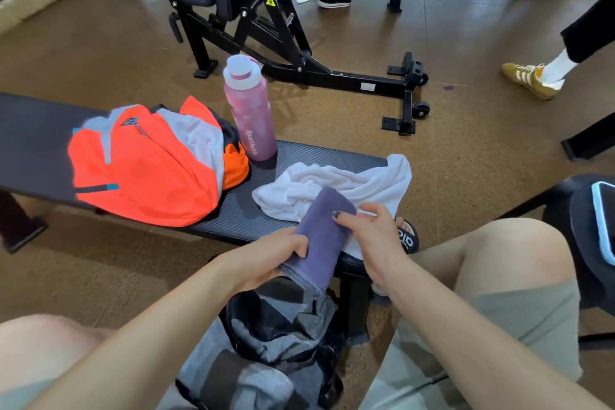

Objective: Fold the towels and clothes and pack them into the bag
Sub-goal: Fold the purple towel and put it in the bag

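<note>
A folded purple towel (324,233) hangs over the near edge of the black bench (299,156). My left hand (269,260) grips its left side and my right hand (372,236) holds its right side, thumb on top. Behind it lies a crumpled white towel (336,186). An orange and grey shirt (143,163) lies spread on the bench to the left. The grey and black bag (276,339) stands open on the floor between my knees, right under the purple towel.
A pink sport bottle (249,110) stands upright on the bench beside the shirt. A black gym machine (266,20) stands beyond the bench. Other people's feet (532,76) are on the floor at the back and right. A phone (604,220) lies on a seat at right.
</note>
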`<state>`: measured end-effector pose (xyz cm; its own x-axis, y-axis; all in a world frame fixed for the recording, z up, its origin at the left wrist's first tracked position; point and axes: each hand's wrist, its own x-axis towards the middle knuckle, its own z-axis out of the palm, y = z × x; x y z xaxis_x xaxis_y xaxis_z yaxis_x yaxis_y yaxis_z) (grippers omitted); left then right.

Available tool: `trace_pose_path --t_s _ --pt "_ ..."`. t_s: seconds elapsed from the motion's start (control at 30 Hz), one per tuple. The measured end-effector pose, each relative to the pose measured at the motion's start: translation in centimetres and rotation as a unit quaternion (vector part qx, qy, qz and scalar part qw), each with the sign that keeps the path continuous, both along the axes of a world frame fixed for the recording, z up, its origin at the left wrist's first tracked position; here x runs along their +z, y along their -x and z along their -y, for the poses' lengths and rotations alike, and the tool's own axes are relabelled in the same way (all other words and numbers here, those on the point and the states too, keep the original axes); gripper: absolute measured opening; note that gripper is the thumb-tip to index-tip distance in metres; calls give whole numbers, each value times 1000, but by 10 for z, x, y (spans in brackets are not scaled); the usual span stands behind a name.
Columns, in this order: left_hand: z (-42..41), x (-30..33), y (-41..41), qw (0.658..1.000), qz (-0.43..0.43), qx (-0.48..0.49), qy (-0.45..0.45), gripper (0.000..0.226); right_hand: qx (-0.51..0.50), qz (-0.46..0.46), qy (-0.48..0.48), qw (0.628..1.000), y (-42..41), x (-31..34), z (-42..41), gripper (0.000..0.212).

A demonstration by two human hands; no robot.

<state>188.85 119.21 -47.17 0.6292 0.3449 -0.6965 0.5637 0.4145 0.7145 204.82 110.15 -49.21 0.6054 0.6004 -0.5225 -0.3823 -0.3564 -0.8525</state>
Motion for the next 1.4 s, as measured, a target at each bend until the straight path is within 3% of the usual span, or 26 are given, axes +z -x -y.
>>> trace_pose_path --t_s 0.07,0.17,0.27,0.37,0.53,0.6,0.67,0.73,0.77,0.8,0.9,0.93,1.0,1.07,1.13,1.17,1.23,1.27,1.33,1.4 --pt "-2 1 8 999 34 33 1 37 -9 -71 -2 997 12 -1 0 71" --pt "-5 8 19 994 58 93 -5 36 57 -185 -33 981 33 7 1 25" --pt "-7 14 31 994 56 96 -18 27 90 -219 -55 970 51 14 -4 31" --pt "-9 12 43 995 50 87 -6 34 105 -205 -59 971 61 14 -16 33" --pt "-12 -3 57 997 21 75 -2 85 149 -166 -77 972 74 13 -28 24" --pt "-13 -6 62 998 22 65 1 83 164 -109 -70 978 79 10 -30 32" --pt "-15 -1 70 999 28 28 -1 66 174 -55 -56 982 82 5 -31 34" --pt "-24 -4 88 994 -38 -68 -83 55 179 -19 -42 983 85 -2 -27 32" --pt "-30 -9 99 970 -106 -144 -167 53 178 -11 -35 983 87 -5 -24 33" --pt "-36 -16 109 919 -186 -233 -259 55 175 -11 -25 984 89 -10 -21 35" --pt "-44 -45 131 697 -344 -410 -476 82 163 -38 1 986 103 -22 -10 30" --pt "-45 -51 132 653 -354 -429 -513 85 163 -53 7 985 110 -27 -7 31" --pt "-46 -58 128 618 -305 -454 -565 71 156 -88 5 984 124 -32 -2 33" --pt "-52 -66 118 639 -203 -445 -594 41 150 -88 3 985 136 -35 3 32" --pt "-51 -65 105 626 -185 -443 -614 11 148 -11 9 989 145 -35 6 31" --pt "-51 -63 97 659 -176 -420 -598 6 147 35 8 988 150 -31 9 31" --pt "-49 -52 85 714 -198 -374 -557 23 145 121 -14 982 159 -21 16 33" --pt "-51 -49 83 721 -188 -369 -555 26 156 164 -32 974 164 -16 19 33" --pt "-56 -45 78 793 -143 -291 -516 10 222 228 -54 947 175 -15 28 26" --pt "-70 -45 73 837 -112 -233 -483 32 315 270 -32 909 182 -22 32 22"
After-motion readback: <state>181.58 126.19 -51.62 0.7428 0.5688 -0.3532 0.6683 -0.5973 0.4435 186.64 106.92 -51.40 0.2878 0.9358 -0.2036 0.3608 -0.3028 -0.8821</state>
